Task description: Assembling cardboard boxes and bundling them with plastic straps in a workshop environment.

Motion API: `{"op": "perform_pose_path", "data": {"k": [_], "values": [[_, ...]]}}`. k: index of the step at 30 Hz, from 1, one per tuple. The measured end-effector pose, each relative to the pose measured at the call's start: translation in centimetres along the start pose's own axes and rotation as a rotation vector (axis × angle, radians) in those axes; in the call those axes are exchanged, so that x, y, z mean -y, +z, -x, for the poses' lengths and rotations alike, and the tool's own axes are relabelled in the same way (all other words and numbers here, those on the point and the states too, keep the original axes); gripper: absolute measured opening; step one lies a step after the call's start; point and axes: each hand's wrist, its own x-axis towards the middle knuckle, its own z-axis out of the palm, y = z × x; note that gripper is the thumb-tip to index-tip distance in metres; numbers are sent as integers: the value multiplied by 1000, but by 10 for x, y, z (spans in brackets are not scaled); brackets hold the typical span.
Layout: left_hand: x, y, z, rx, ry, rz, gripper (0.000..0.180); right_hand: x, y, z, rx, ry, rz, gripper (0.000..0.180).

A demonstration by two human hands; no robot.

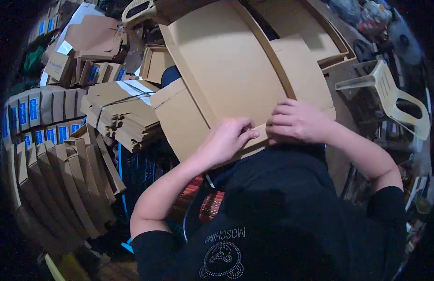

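A large, shallow brown cardboard box lies across my lap, its long side walls folded up and flat flaps spreading out left and right. At the near edge, my left hand pinches the folded rim between thumb and fingers. Close beside it, my right hand has its fingers curled over the same near wall, with the fingertips partly hidden behind the cardboard. The left flap runs out beneath my left wrist, and the right flap reaches past my right hand.
Tied flat cardboard sheets lie to the left, above a row of upright folded boxes. Another open cardboard box sits at the far right. A cream plastic chair stands on the right, and a similar one is at the top.
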Motion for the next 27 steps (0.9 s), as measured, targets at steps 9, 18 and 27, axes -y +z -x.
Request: {"op": "perform_pose_path", "data": {"k": [9,18,27], "values": [[4,9,10,-267,370,-205,48,23,22,20,-12,174,49,36],[53,11,-4,-721,726,88,121,22,35,19,-232,199,-46,39],[41,16,-25,-939,835,179,127,14,47,19,-310,186,-3,38]]}}
